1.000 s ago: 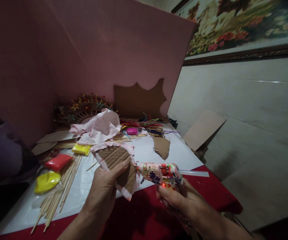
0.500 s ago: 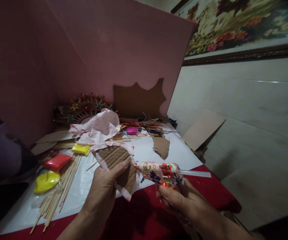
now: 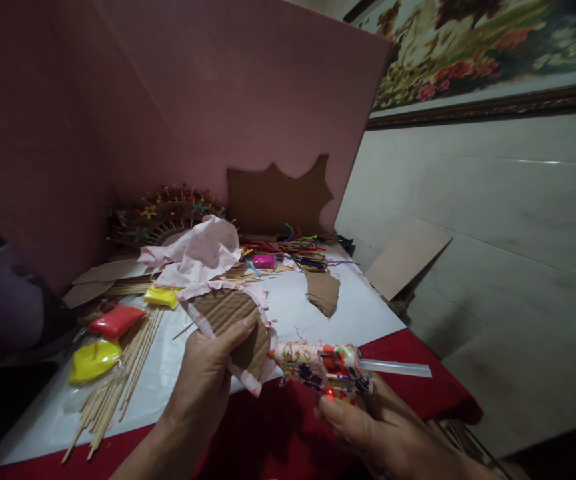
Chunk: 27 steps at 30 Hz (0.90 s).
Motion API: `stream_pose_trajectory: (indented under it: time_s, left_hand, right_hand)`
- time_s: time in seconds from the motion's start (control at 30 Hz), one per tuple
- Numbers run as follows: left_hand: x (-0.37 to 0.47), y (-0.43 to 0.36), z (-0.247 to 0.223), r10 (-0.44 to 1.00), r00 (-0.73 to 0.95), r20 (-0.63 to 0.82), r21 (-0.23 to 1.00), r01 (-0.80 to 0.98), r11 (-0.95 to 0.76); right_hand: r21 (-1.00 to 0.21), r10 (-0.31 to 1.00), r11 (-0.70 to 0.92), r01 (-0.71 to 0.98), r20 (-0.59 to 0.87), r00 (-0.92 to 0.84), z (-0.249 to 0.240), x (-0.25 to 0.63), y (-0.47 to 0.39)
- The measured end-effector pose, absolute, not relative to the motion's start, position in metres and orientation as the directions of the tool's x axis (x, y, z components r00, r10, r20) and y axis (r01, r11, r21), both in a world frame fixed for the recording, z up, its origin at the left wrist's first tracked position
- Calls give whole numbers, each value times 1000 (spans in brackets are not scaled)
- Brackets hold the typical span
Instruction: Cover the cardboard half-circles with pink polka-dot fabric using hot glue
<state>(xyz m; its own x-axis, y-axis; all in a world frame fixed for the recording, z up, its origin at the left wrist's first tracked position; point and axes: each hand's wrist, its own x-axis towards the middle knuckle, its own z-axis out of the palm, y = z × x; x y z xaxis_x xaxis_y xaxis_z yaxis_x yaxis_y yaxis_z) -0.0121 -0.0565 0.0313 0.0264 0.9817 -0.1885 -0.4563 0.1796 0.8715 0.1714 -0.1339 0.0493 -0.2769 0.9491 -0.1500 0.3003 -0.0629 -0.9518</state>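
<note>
My left hand point(image 3: 211, 367) grips a rounded cardboard piece point(image 3: 225, 312), thumb on its ribbed brown face. Pinkish-white fabric point(image 3: 201, 320) is folded over the edges of that piece. In my right hand point(image 3: 358, 420) is a glue gun point(image 3: 313, 365) with a colourful pattern, a small red light lit near my thumb. A translucent glue stick point(image 3: 398, 368) pokes out of its back end. The orange nozzle is at the right edge of the cardboard piece; whether it touches the fabric there is unclear.
Wooden sticks point(image 3: 113, 390) and packets of red clay point(image 3: 117, 323) and yellow clay point(image 3: 94, 362) lie left. Crumpled fabric point(image 3: 201, 250), scissors point(image 3: 312, 262) and a cardboard scrap point(image 3: 323, 291) sit farther back. A jagged cardboard sheet point(image 3: 278, 200) leans against the pink panel.
The glue gun and my right hand have moved slightly down, the nozzle now lower along the right edge of the cardboard piece. My left hand and the piece have shifted only slightly.
</note>
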Motion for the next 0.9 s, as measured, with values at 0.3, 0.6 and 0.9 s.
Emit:
stream_pose_trajectory:
  time_s: [0.3, 0.6, 0.9]
  left_hand:
    - [-11, -56, 33, 981, -1, -196, 869, -463, 173]
    - [-10, -58, 33, 985, 25, -171, 883, -439, 165]
    - [-12, -60, 32, 984, 23, -177, 889, -426, 169]
  right_hand:
    - [-966, 937, -75, 246, -153, -314, 61, 174, -129]
    - [-970, 923, -55, 235, -139, -359, 53, 171, -127]
    - [-984, 948, -62, 169, -111, -298, 48, 161, -131]
